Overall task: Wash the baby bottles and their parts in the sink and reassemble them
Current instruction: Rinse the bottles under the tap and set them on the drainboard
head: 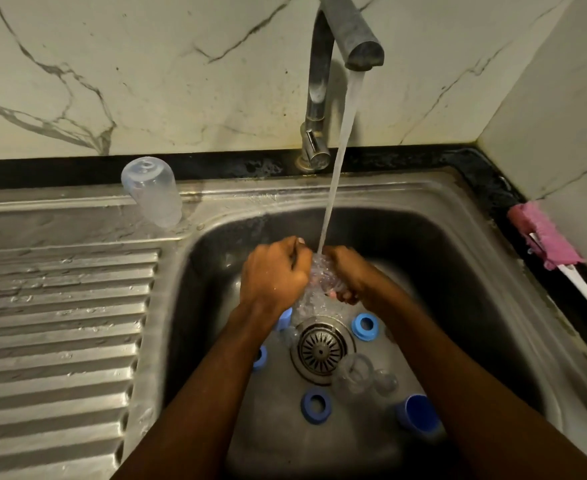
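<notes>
Over the steel sink point(458, 237), my left hand point(273, 275) and my right hand point(349, 277) both grip a clear baby bottle point(319, 275) under the running water point(337, 161) from the tap point(350, 32). Water splashes over the bottle, and my fingers hide much of it. On the sink floor lie blue screw rings point(365, 326) point(315, 405) point(260, 357), a blue cap point(418, 414) and clear teats point(354, 374) near the drain point(321, 348). Another clear bottle point(151, 192) stands upside down on the drainboard's back corner.
The ribbed steel drainboard point(60, 323) fills the left side. A pink bottle brush with a white handle point(548, 237) lies on the black counter edge at the right. Marble wall tiles stand behind and to the right.
</notes>
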